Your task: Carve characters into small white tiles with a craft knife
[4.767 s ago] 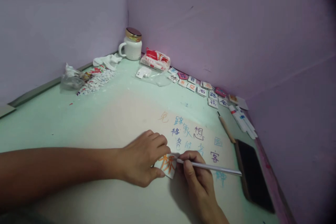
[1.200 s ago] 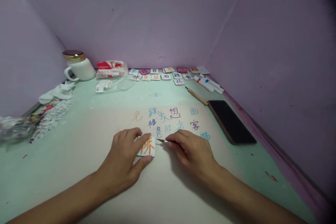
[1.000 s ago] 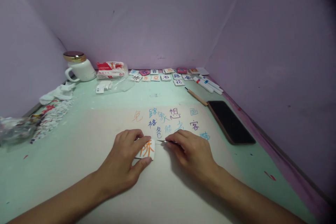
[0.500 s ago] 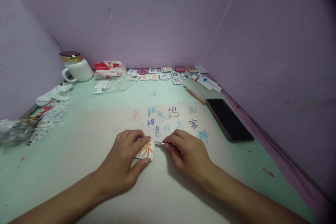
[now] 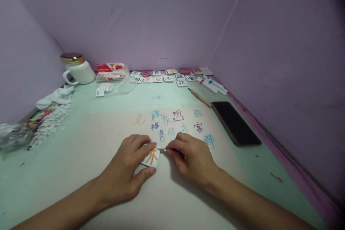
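Observation:
A small white square tile (image 5: 151, 157) with an orange Chinese character lies on the pale board (image 5: 113, 129). My left hand (image 5: 132, 167) grips it, fingers along the far edge and thumb at the near one, covering its left part. In my right hand (image 5: 192, 156) is a craft knife (image 5: 162, 150), held like a pen. Its short metal blade points left and meets the tile's upper right edge; most of the handle is hidden by my fingers. Coloured characters (image 5: 178, 115) are written on the board just beyond both hands.
Several lettered tiles (image 5: 168, 78) line the back wall, with white markers (image 5: 211, 84) beside them. A wooden-handled tool (image 5: 201, 97) and a phone (image 5: 235, 123) lie right. A white mug (image 5: 79, 72), a red-and-white packet (image 5: 113, 72) and paper scraps (image 5: 51, 124) sit left.
The knife blade has shifted slightly left and down, onto the tile's upper right edge. My left hand and the tile have tilted or shifted a little.

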Available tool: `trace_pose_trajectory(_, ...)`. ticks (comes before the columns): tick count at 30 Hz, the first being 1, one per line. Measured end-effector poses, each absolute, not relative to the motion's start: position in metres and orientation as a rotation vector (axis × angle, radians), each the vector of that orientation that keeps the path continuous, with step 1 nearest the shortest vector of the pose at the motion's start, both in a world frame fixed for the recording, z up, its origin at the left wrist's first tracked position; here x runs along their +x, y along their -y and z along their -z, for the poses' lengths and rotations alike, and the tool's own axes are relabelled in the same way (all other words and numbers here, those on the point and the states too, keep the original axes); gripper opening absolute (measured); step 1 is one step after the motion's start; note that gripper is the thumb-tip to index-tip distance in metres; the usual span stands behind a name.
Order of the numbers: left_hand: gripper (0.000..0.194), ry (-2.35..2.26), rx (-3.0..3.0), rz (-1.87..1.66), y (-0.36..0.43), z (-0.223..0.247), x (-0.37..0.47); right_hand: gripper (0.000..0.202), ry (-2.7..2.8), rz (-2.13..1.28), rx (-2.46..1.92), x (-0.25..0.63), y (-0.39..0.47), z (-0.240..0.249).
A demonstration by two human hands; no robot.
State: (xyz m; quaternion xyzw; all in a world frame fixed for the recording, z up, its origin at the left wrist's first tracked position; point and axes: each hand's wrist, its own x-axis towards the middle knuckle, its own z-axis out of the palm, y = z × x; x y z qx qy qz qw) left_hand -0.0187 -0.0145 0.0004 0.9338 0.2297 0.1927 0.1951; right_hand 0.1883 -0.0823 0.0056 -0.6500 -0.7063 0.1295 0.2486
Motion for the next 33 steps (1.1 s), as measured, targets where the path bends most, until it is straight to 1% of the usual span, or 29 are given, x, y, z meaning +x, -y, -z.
trace_pose_trajectory(17, 0.038, -0.664, 2.583, -0.572, 0.015, 0.003, -0.017, 0.013, 1.973, -0.415, -1.785, 0.188, 0.078, -0.012)
trace_pose_trajectory(23, 0.04, -0.666, 2.584, -0.594, 0.015, 0.003, -0.017, 0.014, 1.933, -0.546, -1.785, 0.191, 0.076, -0.016)
trace_pose_trajectory(28, 0.04, -0.664, 2.594, -0.569, 0.014, 0.003, -0.017, 0.013, 1.792, -0.68, -1.748, 0.197, 0.075, -0.015)
trace_pose_trajectory(33, 0.041, -0.674, 2.587, -0.561, 0.015, 0.002, -0.017, 0.012, 1.784, -0.602, -1.739, 0.198, 0.079, -0.013)
